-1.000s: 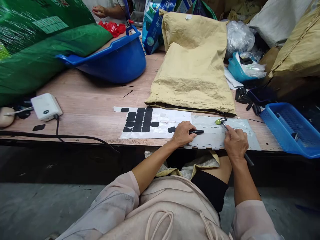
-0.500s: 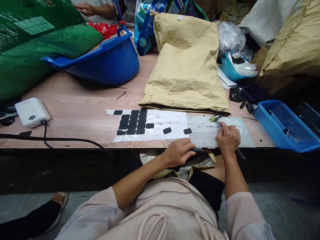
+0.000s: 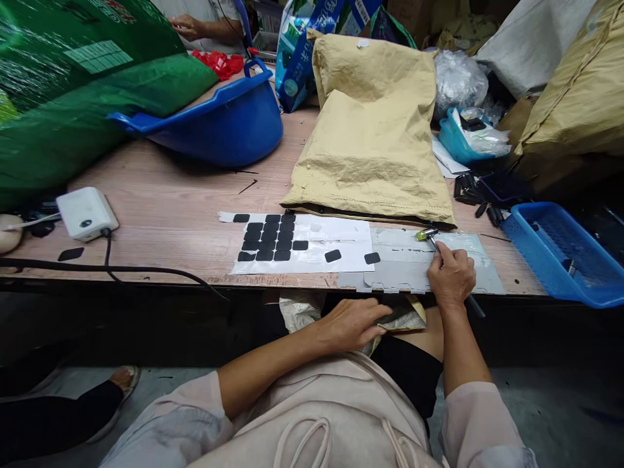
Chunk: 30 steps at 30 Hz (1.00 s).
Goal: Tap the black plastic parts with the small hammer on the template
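My right hand is wrapped round a small hammer, its yellow-green tip over the grey board and its dark handle end sticking out below the hand. Below the table edge, my left hand reaches over a paper-like sack on my lap. Its fingers are stretched and its thumb is apart, with nothing visible between them. To the left of the board lies a white sheet bearing several rows of black rounded patches. One loose black patch straddles the sheet and the board.
A tan sack lies behind the sheet. At right stands a blue basket, with small black parts behind it. A blue basin, green sack, white adapter and black cable are left. Another person's hand shows far back.
My left hand has come down from the table edge to the lap sack. The dark stick-like piece it held no longer shows. My right hand keeps the hammer at the board; the view has shifted slightly.
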{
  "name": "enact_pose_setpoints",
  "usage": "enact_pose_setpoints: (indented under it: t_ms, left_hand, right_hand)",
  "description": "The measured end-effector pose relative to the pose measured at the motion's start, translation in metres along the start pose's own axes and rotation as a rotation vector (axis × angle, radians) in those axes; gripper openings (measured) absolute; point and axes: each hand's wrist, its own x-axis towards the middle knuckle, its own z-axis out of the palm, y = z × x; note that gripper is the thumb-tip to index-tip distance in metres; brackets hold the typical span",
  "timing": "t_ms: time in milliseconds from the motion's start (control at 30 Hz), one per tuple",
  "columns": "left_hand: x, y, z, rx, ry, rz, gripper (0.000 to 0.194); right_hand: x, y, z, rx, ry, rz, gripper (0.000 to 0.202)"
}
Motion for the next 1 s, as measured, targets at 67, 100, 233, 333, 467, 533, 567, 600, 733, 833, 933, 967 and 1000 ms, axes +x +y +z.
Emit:
enact_pose_setpoints:
  t_ms: [67,100,233,333,467,533,567,600,733,833,933,967,1000]
  left_hand:
    - [0.016,0.015,-0.012,0.033,0.157,0.119,0.056]
    - [0.025,0.019,-0.018,0.066,0.238,0.165,0.064]
    - [0.053,0.003,-0.054,0.158,0.461,0.094,0.059]
    - [0.061,-0.037,-0.090,0.168,0.557,-0.220,0.023]
    - [0.061,-0.089,-0.133,0.312,0.726,-0.651,0.018]
    - [0.064,-0.103,-0.145,0.347,0.763,-0.795,0.021]
    - [0.068,-0.107,-0.148,0.348,0.769,-0.849,0.023]
    - [0.071,-0.109,-0.150,0.341,0.771,-0.895,0.025]
    - [0.083,-0.108,-0.157,0.286,0.776,-0.997,0.027]
    - [0.075,-0.102,-0.162,0.228,0.758,-1.036,0.021]
    - [0.056,-0.089,-0.158,0.190,0.745,-0.997,0.018]
    - [0.050,-0.084,-0.153,0.183,0.732,-0.941,0.018]
    - [0.044,-0.077,-0.146,0.172,0.707,-0.859,0.017]
  right_hand:
    - [0.000,0.000,0.001,-0.002,0.011,-0.004,0.037]
    - [0.000,0.000,0.001,-0.002,0.011,-0.005,0.037]
    - [0.001,0.000,-0.001,-0.004,-0.006,0.004,0.037]
    - [0.000,-0.001,-0.001,-0.007,-0.013,0.013,0.037]
    - [0.000,-0.003,-0.001,-0.010,-0.010,0.015,0.037]
    - [0.000,-0.004,-0.002,-0.017,-0.012,0.020,0.036]
    - [0.000,-0.005,-0.002,-0.021,-0.016,0.023,0.036]
    - [0.000,-0.005,-0.003,-0.025,-0.021,0.025,0.036]
    - [0.000,-0.006,-0.004,-0.041,-0.039,0.022,0.036]
    - [0.000,-0.006,-0.004,-0.054,-0.045,0.025,0.036]
    - [0.000,-0.005,-0.003,-0.061,-0.051,0.026,0.036]
    - [0.000,-0.005,-0.003,-0.061,-0.052,0.025,0.036]
    - [-0.001,-0.005,-0.003,-0.061,-0.054,0.025,0.036]
